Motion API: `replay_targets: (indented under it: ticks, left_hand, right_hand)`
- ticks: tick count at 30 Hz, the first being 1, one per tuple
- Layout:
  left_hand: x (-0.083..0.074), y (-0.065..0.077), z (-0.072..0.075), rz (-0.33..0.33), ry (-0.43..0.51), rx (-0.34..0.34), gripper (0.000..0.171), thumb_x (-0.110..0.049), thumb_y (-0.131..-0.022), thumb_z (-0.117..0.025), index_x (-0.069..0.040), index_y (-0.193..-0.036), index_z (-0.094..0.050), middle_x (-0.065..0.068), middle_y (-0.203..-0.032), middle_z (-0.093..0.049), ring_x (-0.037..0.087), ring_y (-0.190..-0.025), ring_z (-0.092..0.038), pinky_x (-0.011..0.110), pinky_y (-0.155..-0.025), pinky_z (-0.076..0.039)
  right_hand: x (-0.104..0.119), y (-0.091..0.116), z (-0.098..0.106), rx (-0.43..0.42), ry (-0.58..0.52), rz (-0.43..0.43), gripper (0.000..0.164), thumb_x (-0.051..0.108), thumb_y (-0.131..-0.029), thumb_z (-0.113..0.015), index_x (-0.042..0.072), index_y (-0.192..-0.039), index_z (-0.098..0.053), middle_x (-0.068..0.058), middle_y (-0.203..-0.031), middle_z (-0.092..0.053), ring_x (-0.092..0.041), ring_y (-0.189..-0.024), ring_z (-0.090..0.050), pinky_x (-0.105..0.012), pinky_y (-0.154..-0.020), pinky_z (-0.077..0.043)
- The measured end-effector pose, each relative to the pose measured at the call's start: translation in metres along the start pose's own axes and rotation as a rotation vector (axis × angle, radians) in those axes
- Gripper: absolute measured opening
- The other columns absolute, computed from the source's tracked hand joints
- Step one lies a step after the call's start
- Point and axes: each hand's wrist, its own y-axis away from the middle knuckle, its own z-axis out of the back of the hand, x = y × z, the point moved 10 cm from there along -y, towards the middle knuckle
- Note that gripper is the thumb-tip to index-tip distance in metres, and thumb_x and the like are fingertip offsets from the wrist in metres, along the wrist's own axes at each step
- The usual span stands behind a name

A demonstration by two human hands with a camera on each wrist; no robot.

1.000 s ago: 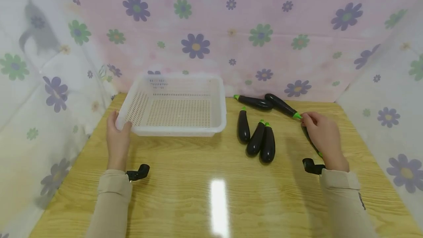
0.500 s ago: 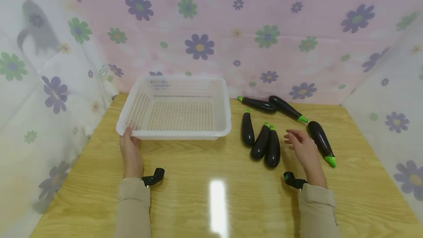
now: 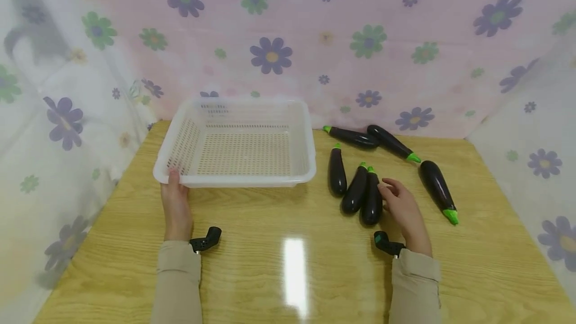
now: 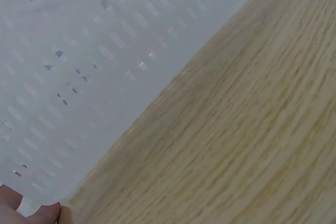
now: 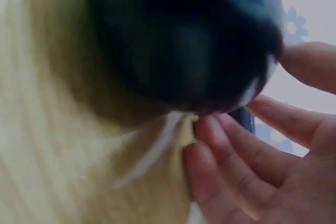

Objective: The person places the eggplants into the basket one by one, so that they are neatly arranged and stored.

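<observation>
A white slotted plastic basket (image 3: 252, 181) stands at the back left of the table. My left hand (image 3: 176, 210) grips its near left corner, thumb over the rim and fingers below. In the left wrist view the fingers (image 4: 31, 216) show at the foot of the basket's wall (image 4: 105, 66). My right hand (image 3: 406, 215) is beside the rightmost eggplant (image 3: 372, 201) of a close group of three. The right wrist view has a dark eggplant end (image 5: 184, 40) large in front, with loosely bent fingers (image 5: 252, 166) right at its surface.
A second eggplant (image 3: 355, 194) and a third (image 3: 337, 171) belong to the group. Two more eggplants, one at the back (image 3: 355, 138) and one crossing its end (image 3: 391, 141), lie by the flowered cloth (image 3: 315, 54). Another eggplant (image 3: 437, 186) lies right of my right hand.
My right hand has let go of an eggplant's green stem at the far right and moved left to the group. My left hand has shifted to the basket's near corner.
</observation>
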Motion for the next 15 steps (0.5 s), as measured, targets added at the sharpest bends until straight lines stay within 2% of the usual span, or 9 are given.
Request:
replay_targets:
  ticks: [3, 9, 15]
  left_hand:
    - [0.0, 0.001, 0.001, 0.002, 0.017, -0.019, 0.048, -0.024, -0.094, -0.045, -0.014, -0.137, -0.029, 0.01, -0.139, -0.033, 0.027, -0.127, -0.029, 0.039, -0.104, -0.02]
    - [0.0, -0.001, -0.001, 0.028, 0.008, -0.028, 0.046, -0.023, -0.093, -0.046, -0.017, -0.137, -0.031, 0.008, -0.138, -0.035, 0.026, -0.126, -0.031, 0.037, -0.104, -0.021]
    - [0.002, 0.002, 0.001, 0.064, 0.0, -0.064, 0.045, -0.024, -0.094, -0.046, -0.017, -0.136, -0.032, 0.006, -0.138, -0.037, 0.024, -0.126, -0.032, 0.035, -0.103, -0.024]
  right_hand:
    - [0.005, -0.002, -0.005, 0.045, 0.059, -0.001, 0.071, 0.054, -0.089, -0.038, 0.008, -0.141, -0.023, -0.024, -0.133, -0.036, -0.037, -0.11, -0.045, -0.047, -0.088, -0.04]
    - [0.012, -0.004, -0.012, 0.094, 0.213, 0.003, 0.087, 0.058, -0.084, -0.045, 0.001, -0.141, -0.014, -0.028, -0.127, -0.037, -0.041, -0.115, -0.038, -0.053, -0.092, -0.032]
    - [0.016, 0.001, -0.015, 0.14, 0.264, -0.02, 0.091, 0.056, -0.082, -0.05, 0.002, -0.142, -0.009, -0.029, -0.127, -0.037, -0.043, -0.113, -0.039, -0.054, -0.091, -0.032]
